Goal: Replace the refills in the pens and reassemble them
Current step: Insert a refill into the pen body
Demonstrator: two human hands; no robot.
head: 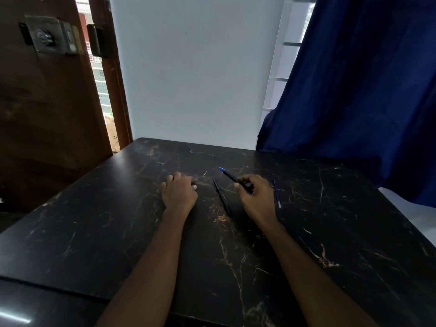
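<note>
Two pens sit mid-desk (94,232): the right hand (256,194) holds a blue-tipped pen (232,179) in a closed grip, and a black pen (221,197) lies between the hands. The left hand (179,192) rests curled; I cannot tell what its grip holds. A refill (277,194) lies just right.

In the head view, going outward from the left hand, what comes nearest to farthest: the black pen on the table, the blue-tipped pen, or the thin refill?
1. Black pen, lying on the table just right of the left hand.
2. Blue-tipped pen, held in the right hand.
3. Thin refill, on the table right of the right hand.
</note>
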